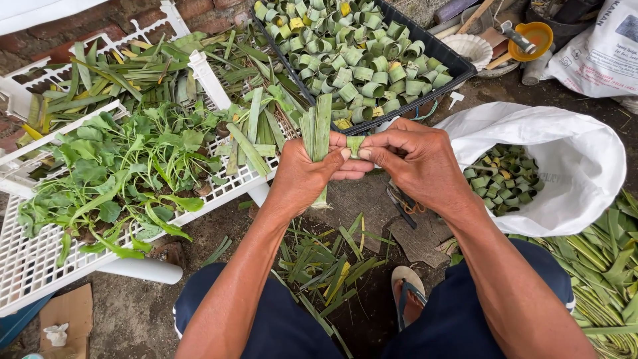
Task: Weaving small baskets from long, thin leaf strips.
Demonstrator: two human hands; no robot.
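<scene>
While our left hand [307, 174] grips a bundle of long flat green leaf strips [316, 135] upright, our right hand [415, 161] pinches a short folded green leaf piece [355, 144] against the bundle's right side, fingertips of both hands meeting. Beyond the bundle sits a black plastic crate [446, 56] of rolled leaf rings; right of it, a white sack [578, 156] holds more; left, a white slatted rack [40, 266] carries leafy greens.

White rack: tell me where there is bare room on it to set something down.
Bare mesh shows only at the near corner of the white rack, below the leafy greens. The rest is crowded with greens and long leaf strips.
</scene>
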